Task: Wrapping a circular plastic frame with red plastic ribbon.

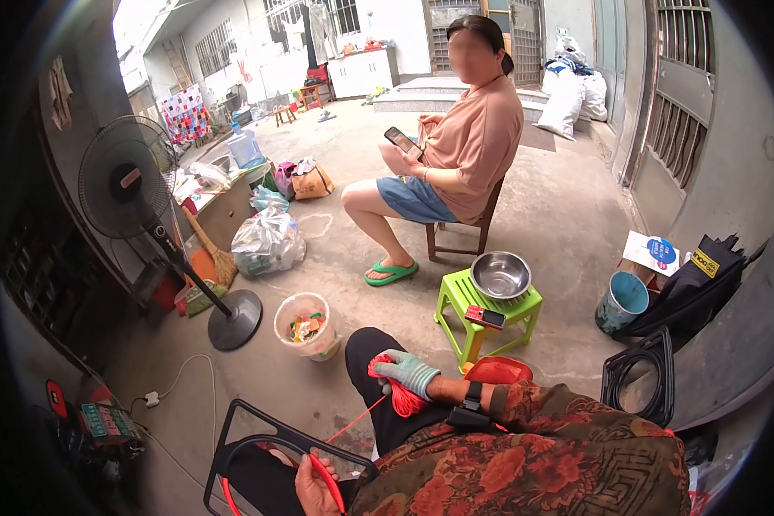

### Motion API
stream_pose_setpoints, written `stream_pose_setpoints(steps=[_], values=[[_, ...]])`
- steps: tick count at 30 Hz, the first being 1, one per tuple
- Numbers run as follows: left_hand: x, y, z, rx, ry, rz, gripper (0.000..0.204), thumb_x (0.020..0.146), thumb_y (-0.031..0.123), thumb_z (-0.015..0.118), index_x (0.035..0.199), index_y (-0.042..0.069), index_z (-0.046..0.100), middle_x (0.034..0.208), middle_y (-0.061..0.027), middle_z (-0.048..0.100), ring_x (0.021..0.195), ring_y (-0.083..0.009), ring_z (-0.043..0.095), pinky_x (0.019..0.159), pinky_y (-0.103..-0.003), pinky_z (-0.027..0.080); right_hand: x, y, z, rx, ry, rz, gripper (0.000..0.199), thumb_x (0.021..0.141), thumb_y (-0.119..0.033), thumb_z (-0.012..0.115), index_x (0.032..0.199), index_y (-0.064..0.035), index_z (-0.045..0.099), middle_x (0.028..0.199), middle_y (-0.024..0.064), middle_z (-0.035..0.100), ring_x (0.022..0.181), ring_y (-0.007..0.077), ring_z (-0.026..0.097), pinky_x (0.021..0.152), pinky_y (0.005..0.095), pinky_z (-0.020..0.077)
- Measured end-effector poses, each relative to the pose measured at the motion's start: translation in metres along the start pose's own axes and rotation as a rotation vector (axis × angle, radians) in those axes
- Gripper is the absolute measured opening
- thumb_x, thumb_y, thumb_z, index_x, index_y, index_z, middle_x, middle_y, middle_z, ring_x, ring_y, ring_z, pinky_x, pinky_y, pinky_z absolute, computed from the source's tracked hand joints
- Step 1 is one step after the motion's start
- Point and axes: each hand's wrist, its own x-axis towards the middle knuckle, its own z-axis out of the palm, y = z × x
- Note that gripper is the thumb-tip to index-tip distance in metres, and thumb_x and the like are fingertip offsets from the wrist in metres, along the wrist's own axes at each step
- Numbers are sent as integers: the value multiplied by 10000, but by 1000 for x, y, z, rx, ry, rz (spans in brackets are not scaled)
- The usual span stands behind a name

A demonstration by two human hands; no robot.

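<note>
My right hand (407,372), in a pale grey-green glove, is closed around a bundle of red cord (407,401) over my dark-trousered knee. From the bundle, a taut strand runs down and left to a black frame (262,413) lying across my lap. My bare left hand (314,487) grips this frame at the lower edge of the view, where a curved part is covered in red. Another red-covered stretch shows on the frame's left side. Part of the left hand's fingers and the frame's near side are cut off by the picture edge.
A green stool (456,297) carries a metal bowl (500,275) and a red phone (485,317). Left stand a white bucket (322,344) and a fan (240,320). A person (481,129) sits opposite with a phone. A similar black frame (610,378) and a blue bin (621,303) are right.
</note>
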Motion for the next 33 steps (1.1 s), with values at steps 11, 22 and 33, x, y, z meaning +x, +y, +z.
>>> stream_pose_setpoints(steps=[11,22,33], values=[[7,-5,-8,-86,-36,19,217,886,261,547,977,72,603,701,-46,616,548,-134,568,478,-258,470,0,0,-1,27,23,0,278,842,-276,618,966,-36,552,732,44,558,565,130,564,537,252,479],[3,-3,-3,-63,11,19,204,883,264,565,919,68,607,709,-44,607,575,-137,562,509,-256,466,-1,-2,-1,7,0,3,273,870,-258,589,1022,-40,529,763,46,561,580,128,576,548,246,491],[10,-7,-13,-135,-33,-1,227,890,256,535,988,62,601,699,-57,620,557,-144,574,487,-266,474,-3,-2,0,-3,5,0,278,869,-267,589,1018,-39,531,764,48,560,586,126,573,556,248,491]])
